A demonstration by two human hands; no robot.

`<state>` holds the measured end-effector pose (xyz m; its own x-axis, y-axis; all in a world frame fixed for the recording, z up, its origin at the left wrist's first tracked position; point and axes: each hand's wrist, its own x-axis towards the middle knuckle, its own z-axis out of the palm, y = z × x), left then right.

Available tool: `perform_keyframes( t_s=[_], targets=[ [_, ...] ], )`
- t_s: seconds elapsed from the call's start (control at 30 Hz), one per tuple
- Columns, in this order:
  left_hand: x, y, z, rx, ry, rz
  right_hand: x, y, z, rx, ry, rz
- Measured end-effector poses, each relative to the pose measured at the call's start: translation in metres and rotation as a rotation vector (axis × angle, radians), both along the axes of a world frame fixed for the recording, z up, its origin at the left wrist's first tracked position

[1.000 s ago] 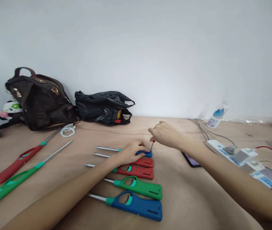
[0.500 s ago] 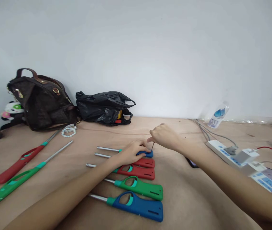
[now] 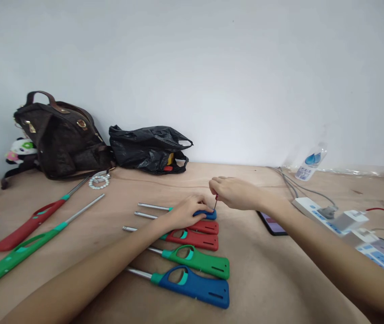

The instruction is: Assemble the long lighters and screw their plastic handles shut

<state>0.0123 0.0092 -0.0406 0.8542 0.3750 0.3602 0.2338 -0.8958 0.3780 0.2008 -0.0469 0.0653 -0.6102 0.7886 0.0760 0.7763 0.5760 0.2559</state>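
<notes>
My left hand (image 3: 191,210) presses the farthest blue gas lighter (image 3: 208,215) down on the table, fingers closed over its handle. In my right hand (image 3: 234,192) is a small screwdriver (image 3: 215,203) with a red handle, held upright. Its tip meets the far end of that blue lighter. Nearer to me lie two red lighters (image 3: 198,240), a green lighter (image 3: 208,264) and another blue lighter (image 3: 205,288), roughly in a column, metal tubes pointing left. My left forearm covers parts of some tubes.
On the left lie a long red lighter (image 3: 29,227) and a long green lighter (image 3: 26,252). A brown backpack (image 3: 66,144), black plastic bag (image 3: 141,150) and bead bracelet (image 3: 99,181) are farther back. A phone (image 3: 273,227), power strip (image 3: 308,211), cables and a bottle (image 3: 311,163) stand right.
My right hand has turned and lowered a little, so the screwdriver's red handle now shows. More of the phone is uncovered. My left hand stays on the blue lighter.
</notes>
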Motion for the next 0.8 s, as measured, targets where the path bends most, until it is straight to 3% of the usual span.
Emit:
perform_keyframes(
  t_s=[0.17,0.33,0.53,0.7,0.8],
  targets=[
    [0.000,0.000,0.000,-0.013,0.002,0.002,0.000,0.001,-0.002,0.050,-0.093,-0.170],
    [0.000,-0.001,0.000,-0.016,0.008,0.011,0.006,-0.002,0.001,-0.028,0.008,-0.045],
    [0.000,-0.001,0.002,-0.014,-0.007,0.002,-0.004,-0.001,0.001,0.033,-0.087,-0.152],
    [-0.001,-0.001,0.002,-0.034,-0.017,-0.017,-0.003,-0.005,0.004,-0.062,0.029,-0.017],
    [-0.001,0.000,0.000,-0.062,-0.010,0.017,0.002,-0.004,0.006,-0.071,0.047,-0.013]
  ],
)
